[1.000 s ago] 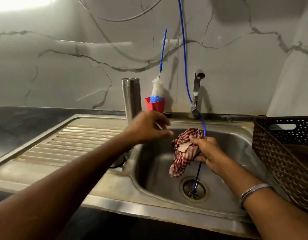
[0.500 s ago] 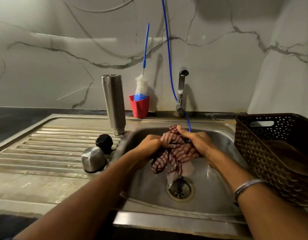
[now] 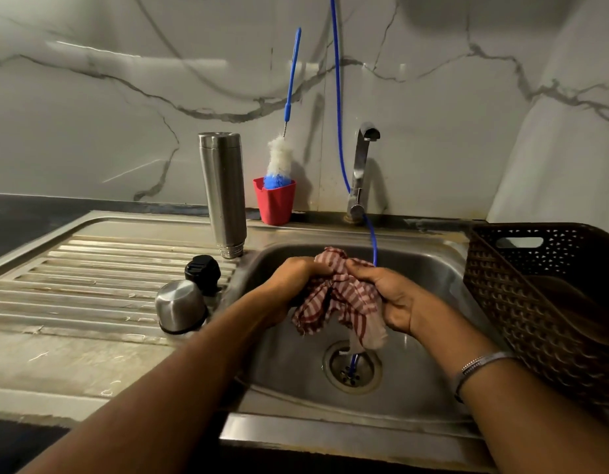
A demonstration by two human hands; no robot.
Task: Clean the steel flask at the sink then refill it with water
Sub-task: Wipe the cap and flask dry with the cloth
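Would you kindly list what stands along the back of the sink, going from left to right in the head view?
Flask → red cup holding the bottle brush → tap → brown basket.

From where I stand, nothing here can be read. The steel flask (image 3: 223,193) shows a bare brushed side with no brand or label, the red cup (image 3: 275,202) is plain, and the black stopper (image 3: 202,272) has ridges but no legible marking.
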